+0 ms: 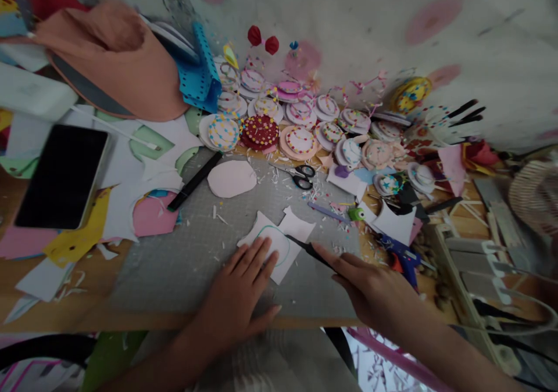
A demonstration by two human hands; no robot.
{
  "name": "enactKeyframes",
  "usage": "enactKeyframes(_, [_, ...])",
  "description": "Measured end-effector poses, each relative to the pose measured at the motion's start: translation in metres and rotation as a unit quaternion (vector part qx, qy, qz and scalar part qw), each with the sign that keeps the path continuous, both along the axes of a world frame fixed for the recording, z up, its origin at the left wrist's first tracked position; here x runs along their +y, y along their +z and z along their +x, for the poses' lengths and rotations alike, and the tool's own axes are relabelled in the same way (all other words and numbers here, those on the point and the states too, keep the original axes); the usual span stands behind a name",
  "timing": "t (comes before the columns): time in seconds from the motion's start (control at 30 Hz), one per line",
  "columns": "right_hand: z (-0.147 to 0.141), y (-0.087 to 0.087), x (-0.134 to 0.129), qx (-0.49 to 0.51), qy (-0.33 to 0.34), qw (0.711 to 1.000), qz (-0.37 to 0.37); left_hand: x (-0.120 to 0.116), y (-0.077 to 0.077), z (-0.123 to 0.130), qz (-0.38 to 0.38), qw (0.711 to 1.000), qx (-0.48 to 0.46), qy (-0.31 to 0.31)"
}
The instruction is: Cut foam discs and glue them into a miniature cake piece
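Note:
A white foam sheet (285, 264) with a green round outline drawn on it lies on the grey cutting mat (165, 284). My left hand (244, 284) rests flat on the sheet's left part, fingers stretched out. In my right hand (364, 279) is a slim black craft knife (311, 249), its tip at the sheet beside the right side of the outline. Farther back on the mat are a pale oval cutout (232, 178), a black marker (195, 181) and black-handled scissors (303, 177).
Several small decorated layered hats (299, 142) crowd the back. A phone (63, 176) and paper scraps (161, 212) lie left, below a peach cap (117, 61). A blue glue gun (405, 255) and a power strip (457, 299) are at right.

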State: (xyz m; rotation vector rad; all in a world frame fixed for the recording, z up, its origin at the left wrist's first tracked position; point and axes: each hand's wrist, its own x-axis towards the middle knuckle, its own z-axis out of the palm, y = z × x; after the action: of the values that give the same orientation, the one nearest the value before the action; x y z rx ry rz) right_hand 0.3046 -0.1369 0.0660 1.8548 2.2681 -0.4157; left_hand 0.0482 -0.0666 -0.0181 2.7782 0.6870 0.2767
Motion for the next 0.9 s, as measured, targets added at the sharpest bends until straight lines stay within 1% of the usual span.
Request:
enactKeyframes(0.17, [0.013,0.017,0.034,-0.083,0.102,0.991,0.019,-0.005,0.009,-0.001,-0.028,0.999,-0.001,-0.042])
enactKeyframes(0.27, [0.013,0.023,0.054,-0.099,0.135,0.986,0.007,-0.003,0.01,0.002,-0.053,0.998,-0.008,-0.032])
enactKeyframes(0.37, [0.013,0.02,0.061,-0.098,0.12,0.988,-0.007,0.003,0.009,0.005,-0.068,0.997,-0.018,-0.028])
enactKeyframes(0.5, [0.016,0.008,0.053,-0.062,0.059,0.996,-0.014,0.006,0.009,0.006,-0.067,0.997,-0.025,-0.016])
enactKeyframes(0.57, [0.018,0.004,0.047,-0.048,0.044,0.998,-0.015,0.005,0.01,0.006,-0.073,0.997,-0.028,-0.005])
enactKeyframes(0.9, [0.015,0.003,0.032,-0.081,0.039,0.996,0.007,0.006,0.007,0.004,-0.077,0.997,-0.027,0.002])
